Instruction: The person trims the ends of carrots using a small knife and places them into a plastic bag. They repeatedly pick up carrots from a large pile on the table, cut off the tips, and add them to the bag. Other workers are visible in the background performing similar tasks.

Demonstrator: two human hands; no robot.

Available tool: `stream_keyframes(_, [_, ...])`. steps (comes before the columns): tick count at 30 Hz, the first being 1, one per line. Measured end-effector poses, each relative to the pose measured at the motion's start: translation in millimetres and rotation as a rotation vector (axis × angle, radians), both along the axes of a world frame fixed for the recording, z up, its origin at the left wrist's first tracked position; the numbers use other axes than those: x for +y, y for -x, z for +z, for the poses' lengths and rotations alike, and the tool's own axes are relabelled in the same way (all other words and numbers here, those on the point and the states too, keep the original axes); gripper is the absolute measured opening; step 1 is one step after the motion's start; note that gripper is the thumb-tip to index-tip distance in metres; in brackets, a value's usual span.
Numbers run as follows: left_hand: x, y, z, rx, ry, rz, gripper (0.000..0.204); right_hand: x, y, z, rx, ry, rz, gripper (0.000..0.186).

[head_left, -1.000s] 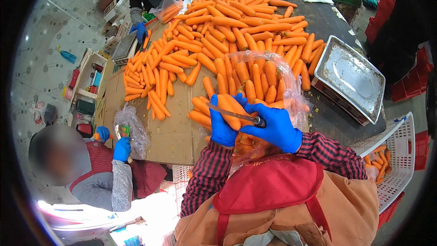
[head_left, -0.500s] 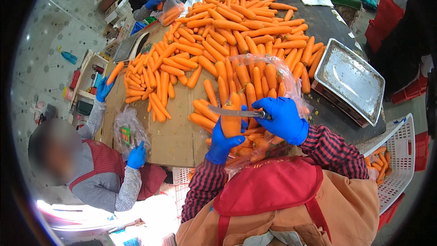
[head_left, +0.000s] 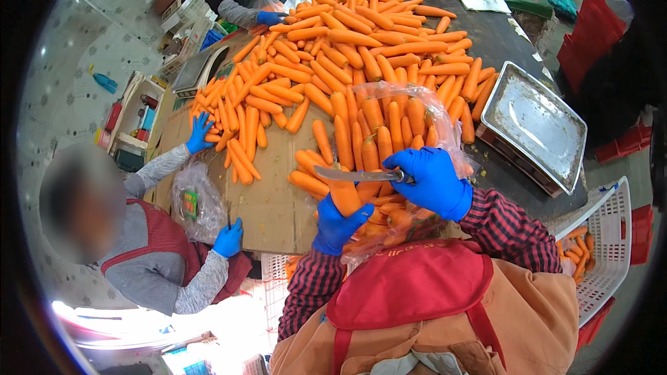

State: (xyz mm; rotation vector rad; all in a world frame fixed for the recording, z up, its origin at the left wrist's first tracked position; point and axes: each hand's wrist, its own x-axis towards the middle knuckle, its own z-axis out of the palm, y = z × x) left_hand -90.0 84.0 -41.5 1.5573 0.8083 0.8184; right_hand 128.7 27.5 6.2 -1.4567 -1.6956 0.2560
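The left hand (head_left: 340,224), in its blue glove, was closed around the lower part of one carrot (head_left: 344,198), and the right hand (head_left: 432,180) was clamped on the handle of a knife (head_left: 354,176), whose blade lay across the carrot's upper end. Half a second earlier this carrot stood almost upright, with a good part rising above the blade; now it leaned to the left, and its top was almost level with the steel. For the work, I judged, this meant that the cutting edge had come to the carrot's end, but I could not tell if anything was already cut off. Both hands were in front of the open clear bag (head_left: 450,121) full of carrots, with the big pile (head_left: 347,38) behind it. At the left, a co-worker's raised hand (head_left: 200,132) had also changed place: it had come down to the pile's edge.
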Motion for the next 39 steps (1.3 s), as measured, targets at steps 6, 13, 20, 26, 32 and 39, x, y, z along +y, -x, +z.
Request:
stream_keyframes(6, [-3, 0, 19, 0.143, -0.095, -0.105, 0.053, 7, -7, 5, -0.211, 0.031, 0.085, 0.017])
stream_keyframes(13, [-2, 4, 19, 0.235, -0.156, -0.142, 0.051, 13, -7, 4, -0.260, 0.042, 0.138, 0.016])
stream_keyframes(20, [-4, 8, 26, 0.101, -0.085, -0.197, 0.060, 28, -44, -33, -0.182, 0.214, -0.137, 0.015])
stream_keyframes(26, [22, 5, 4, -0.044, 0.191, -0.111, 0.055, 1, -55, -42, 0.073, 0.175, -0.238, 0.008])
stream_keyframes(32, [117, -42, 40, -0.120, 0.643, -0.106, 0.043, -7, -53, -61, 0.385, 0.137, -0.255, 0.011])
stream_keyframes(39, [180, -74, 117, -0.509, 0.036, -0.061, 0.048, -8, -46, -60, 0.424, 0.131, -0.252, 0.012])
